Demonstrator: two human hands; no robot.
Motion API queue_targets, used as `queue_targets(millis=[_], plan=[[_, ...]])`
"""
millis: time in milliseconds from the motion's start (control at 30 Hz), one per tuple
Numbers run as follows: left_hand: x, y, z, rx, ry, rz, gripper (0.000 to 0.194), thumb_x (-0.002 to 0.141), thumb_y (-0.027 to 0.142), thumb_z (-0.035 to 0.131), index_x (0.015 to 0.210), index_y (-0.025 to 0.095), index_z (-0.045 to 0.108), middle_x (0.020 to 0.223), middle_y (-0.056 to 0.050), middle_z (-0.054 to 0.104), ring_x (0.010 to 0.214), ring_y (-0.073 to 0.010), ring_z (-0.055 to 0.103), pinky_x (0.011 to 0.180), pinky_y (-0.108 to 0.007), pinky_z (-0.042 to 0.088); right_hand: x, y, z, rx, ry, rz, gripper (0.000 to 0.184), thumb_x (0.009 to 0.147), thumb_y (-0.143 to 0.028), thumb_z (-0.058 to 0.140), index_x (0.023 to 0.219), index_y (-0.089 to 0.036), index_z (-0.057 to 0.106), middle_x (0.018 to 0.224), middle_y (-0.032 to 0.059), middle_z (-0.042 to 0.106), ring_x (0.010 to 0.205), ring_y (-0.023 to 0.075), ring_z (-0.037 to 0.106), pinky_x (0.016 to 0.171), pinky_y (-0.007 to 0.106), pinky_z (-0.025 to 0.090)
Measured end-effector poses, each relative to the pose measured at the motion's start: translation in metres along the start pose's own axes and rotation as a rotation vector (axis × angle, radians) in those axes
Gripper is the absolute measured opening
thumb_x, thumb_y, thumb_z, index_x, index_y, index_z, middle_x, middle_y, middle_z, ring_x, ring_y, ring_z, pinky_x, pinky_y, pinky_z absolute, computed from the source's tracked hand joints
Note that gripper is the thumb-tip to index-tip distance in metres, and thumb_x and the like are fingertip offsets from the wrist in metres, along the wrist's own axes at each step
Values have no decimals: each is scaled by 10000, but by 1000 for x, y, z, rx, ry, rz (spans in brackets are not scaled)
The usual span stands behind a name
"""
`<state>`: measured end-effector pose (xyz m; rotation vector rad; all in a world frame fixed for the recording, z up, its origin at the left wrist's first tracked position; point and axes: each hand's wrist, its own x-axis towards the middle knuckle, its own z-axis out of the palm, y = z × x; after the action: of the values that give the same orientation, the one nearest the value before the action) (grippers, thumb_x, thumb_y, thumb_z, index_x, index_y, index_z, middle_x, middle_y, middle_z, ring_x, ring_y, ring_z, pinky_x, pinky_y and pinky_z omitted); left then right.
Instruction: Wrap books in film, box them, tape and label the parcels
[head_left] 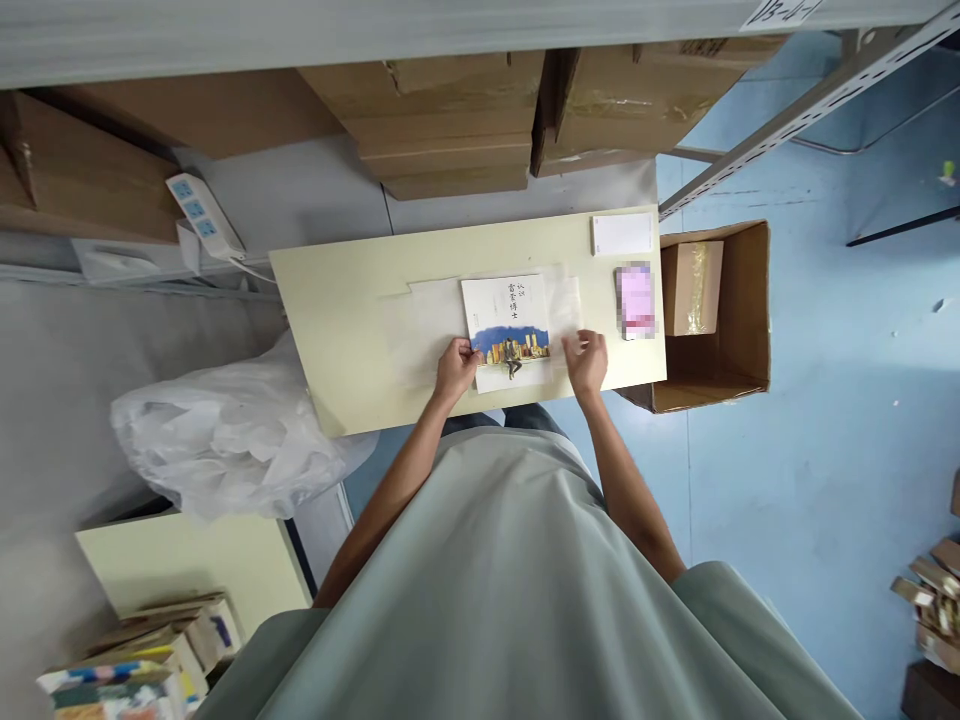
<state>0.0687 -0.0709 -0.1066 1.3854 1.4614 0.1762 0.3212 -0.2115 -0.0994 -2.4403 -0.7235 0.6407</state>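
Observation:
A white book (pixel 507 318) with a blue and yellow city picture lies on a clear plastic sheet (pixel 420 330) on a pale yellow table (pixel 337 330). My left hand (pixel 456 368) pinches the book's lower left edge, fingers closed on it. My right hand (pixel 586 362) rests beside the book's right edge, its fingers curled on the clear plastic there. Both forearms reach up from my pale green shirt.
A white pad (pixel 622 233) and a pink packet (pixel 636 300) lie on the table's right end. An open cardboard box (pixel 739 320) stands on the blue floor to the right. A crumpled plastic bag (pixel 217 430) sits left, a power strip (pixel 202 215) behind, cartons on shelving above.

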Motion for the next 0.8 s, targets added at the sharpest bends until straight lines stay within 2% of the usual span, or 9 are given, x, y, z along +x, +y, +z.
queue_targets(millis=[33, 100, 233, 300, 400, 533, 633, 733, 800], plan=[[-1, 1, 1, 20, 25, 9, 146, 879, 254, 740, 991, 226, 650, 977, -57, 767, 912, -232, 742, 929, -360, 570, 4, 2, -2, -10, 64, 24, 403, 1001, -520, 691, 1235, -193, 695, 1229, 202, 751, 1073, 336, 723, 997, 504, 587], [-3, 2, 3, 73, 84, 21, 141, 889, 257, 743, 1011, 217, 686, 1034, -82, 779, 950, -244, 752, 973, -379, 570, 13, 6, -4, 17, 91, 79, 439, 980, -525, 712, 1246, -178, 671, 1145, 188, 765, 1056, 340, 717, 988, 503, 579], [-4, 3, 6, 99, 139, 5, 182, 878, 269, 771, 1041, 200, 726, 1057, -98, 790, 945, -251, 753, 956, -379, 578, 20, 2, -8, 110, 16, 150, 348, 978, -572, 696, 984, -226, 664, 914, 119, 772, 875, 293, 710, 824, 410, 576], [-3, 2, 6, 69, 130, -4, 201, 874, 274, 783, 1052, 195, 733, 1028, -90, 793, 926, -248, 752, 922, -367, 580, 15, -5, -13, 122, 21, 122, 360, 998, -590, 657, 923, -239, 645, 911, 117, 778, 855, 276, 709, 799, 387, 570], [-2, 2, 5, 35, 112, -17, 204, 869, 274, 799, 1046, 197, 733, 994, -79, 798, 910, -242, 754, 893, -351, 581, 1, -22, -16, 152, -17, 4, 385, 1025, -604, 619, 1019, -224, 680, 926, 100, 779, 847, 257, 716, 816, 373, 578], [-3, 4, 6, 33, 122, -34, 202, 874, 249, 801, 1052, 202, 717, 999, -84, 813, 908, -249, 767, 897, -362, 585, -12, -47, 5, 184, -217, -151, 425, 1058, -608, 583, 1189, -222, 702, 917, 74, 779, 844, 248, 732, 829, 361, 596], [-5, 5, 7, 48, 125, -39, 259, 883, 230, 793, 1122, 213, 696, 992, -70, 816, 909, -253, 777, 911, -370, 591, -11, -58, 30, 157, -349, -177, 408, 1072, -571, 571, 1231, -218, 701, 937, 75, 801, 844, 257, 745, 845, 374, 610], [-7, 0, -2, 84, 156, -20, 232, 933, 251, 760, 1149, 228, 678, 1013, -63, 811, 935, -250, 784, 946, -370, 599, -6, -61, 46, 80, -377, -183, 424, 1089, -568, 542, 1266, -220, 707, 1028, 94, 831, 916, 282, 765, 890, 399, 613], [-8, -6, -17, 131, 271, -35, 219, 993, 282, 701, 1199, 221, 656, 1139, -101, 793, 1005, -260, 780, 1019, -406, 596, -4, -58, 48, 50, -372, -202, 447, 1125, -564, 465, 1288, -229, 711, 1071, 102, 837, 980, 299, 771, 919, 410, 607]])
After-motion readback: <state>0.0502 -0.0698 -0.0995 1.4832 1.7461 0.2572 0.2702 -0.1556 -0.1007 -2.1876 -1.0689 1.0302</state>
